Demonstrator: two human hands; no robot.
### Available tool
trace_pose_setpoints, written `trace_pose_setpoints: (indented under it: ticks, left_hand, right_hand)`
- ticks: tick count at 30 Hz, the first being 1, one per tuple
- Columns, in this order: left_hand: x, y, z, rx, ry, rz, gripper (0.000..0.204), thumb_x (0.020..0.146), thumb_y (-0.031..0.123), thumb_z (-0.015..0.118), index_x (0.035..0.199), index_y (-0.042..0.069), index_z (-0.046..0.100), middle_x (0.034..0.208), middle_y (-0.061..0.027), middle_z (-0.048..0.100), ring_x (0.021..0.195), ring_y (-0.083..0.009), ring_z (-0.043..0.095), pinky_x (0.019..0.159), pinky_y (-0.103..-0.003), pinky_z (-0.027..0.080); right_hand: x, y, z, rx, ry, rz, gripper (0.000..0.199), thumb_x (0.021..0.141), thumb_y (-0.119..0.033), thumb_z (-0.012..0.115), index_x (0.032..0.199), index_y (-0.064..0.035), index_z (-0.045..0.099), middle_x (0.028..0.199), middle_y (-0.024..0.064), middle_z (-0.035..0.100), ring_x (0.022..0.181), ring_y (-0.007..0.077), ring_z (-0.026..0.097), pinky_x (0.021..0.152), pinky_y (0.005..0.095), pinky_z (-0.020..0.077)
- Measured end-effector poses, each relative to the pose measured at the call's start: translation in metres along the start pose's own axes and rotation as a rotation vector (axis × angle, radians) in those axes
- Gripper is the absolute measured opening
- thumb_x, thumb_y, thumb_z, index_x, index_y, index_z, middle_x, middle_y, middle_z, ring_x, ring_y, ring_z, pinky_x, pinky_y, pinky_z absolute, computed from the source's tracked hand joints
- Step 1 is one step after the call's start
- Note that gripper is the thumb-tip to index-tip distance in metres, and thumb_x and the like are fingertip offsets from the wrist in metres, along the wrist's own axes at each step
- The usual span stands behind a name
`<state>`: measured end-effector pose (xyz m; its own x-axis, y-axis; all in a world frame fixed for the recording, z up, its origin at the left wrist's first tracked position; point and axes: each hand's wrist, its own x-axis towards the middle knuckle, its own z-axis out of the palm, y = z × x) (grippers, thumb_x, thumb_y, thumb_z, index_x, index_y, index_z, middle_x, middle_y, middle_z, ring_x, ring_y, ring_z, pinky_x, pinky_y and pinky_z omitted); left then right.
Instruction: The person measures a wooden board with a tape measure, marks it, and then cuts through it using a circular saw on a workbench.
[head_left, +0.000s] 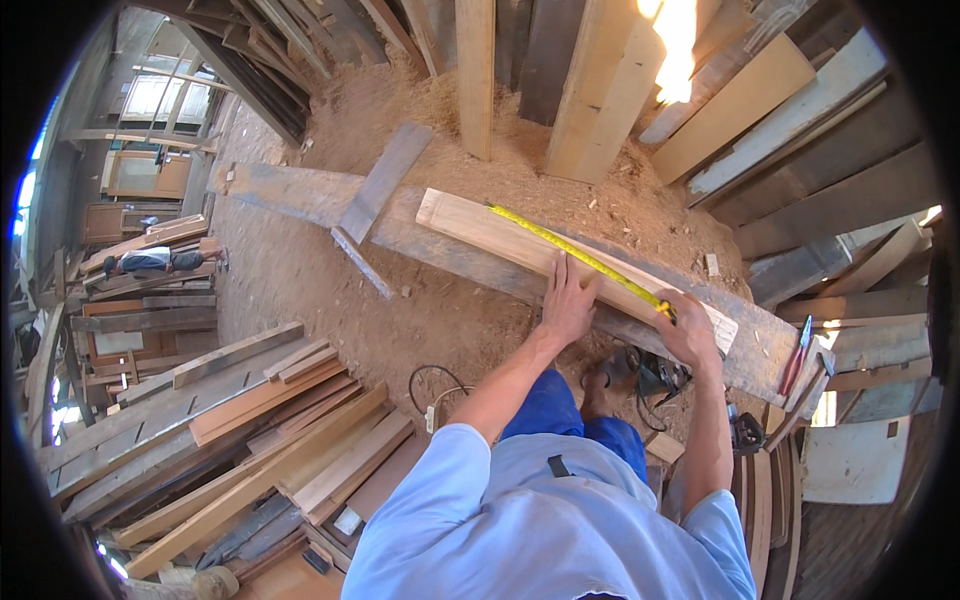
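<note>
A pale wooden plank (490, 232) lies on a long grey beam (300, 195) that crosses the sawdust floor. A yellow tape measure (570, 250) is stretched along the plank from its far end toward me. My left hand (568, 300) presses flat on the plank and on the tape, fingers spread. My right hand (688, 325) grips the tape measure's case at the plank's near end.
Stacked boards (230, 440) fill the lower left. More planks lean upright at the back (600, 90) and right (800, 120). A power tool (655, 378) with a cable lies by my feet. A red-handled tool (797, 358) rests on the beam's right end. Another person (150, 262) is far left.
</note>
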<state>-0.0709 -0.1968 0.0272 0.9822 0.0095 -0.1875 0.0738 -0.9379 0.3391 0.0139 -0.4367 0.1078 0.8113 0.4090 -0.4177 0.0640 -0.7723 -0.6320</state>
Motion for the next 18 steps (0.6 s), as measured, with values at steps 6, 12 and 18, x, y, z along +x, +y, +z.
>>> trace_pose_setpoints:
  ticks: [6, 12, 18]
  left_hand:
    - [-0.023, -0.015, 0.025, -0.033, 0.124, 0.056, 0.073, 0.081, 0.022, 0.077, 0.149, 0.018, 0.052, 0.158, -0.0407, 0.026, 0.151, -0.0590, 0.019, 0.124, -0.063, 0.022]
    - [-0.026, -0.032, 0.026, -0.063, 0.142, 0.090, 0.071, 0.081, 0.020, 0.076, 0.148, 0.015, 0.053, 0.160, -0.0392, 0.026, 0.152, -0.0559, 0.021, 0.124, -0.061, 0.022]
    - [-0.011, -0.013, 0.021, -0.181, 0.113, 0.095, 0.067, 0.081, 0.018, 0.075, 0.145, 0.014, 0.056, 0.160, -0.0341, 0.033, 0.151, -0.0530, 0.025, 0.126, -0.058, 0.021]
  right_hand:
    - [0.059, -0.072, 0.045, -0.073, -0.081, -0.048, 0.046, 0.087, -0.031, 0.064, 0.127, -0.0106, 0.069, 0.119, 0.0262, 0.066, 0.112, 0.0427, 0.066, 0.098, 0.0491, 0.0522]
    - [0.086, -0.088, 0.077, -0.095, -0.077, -0.063, 0.047, 0.085, -0.032, 0.065, 0.129, -0.0144, 0.070, 0.121, 0.0266, 0.066, 0.113, 0.0440, 0.066, 0.098, 0.0502, 0.0525]
    - [0.067, -0.041, 0.040, -0.071, -0.041, -0.006, 0.048, 0.084, -0.031, 0.067, 0.129, -0.0164, 0.070, 0.124, 0.0244, 0.066, 0.113, 0.0434, 0.065, 0.097, 0.0510, 0.0525]
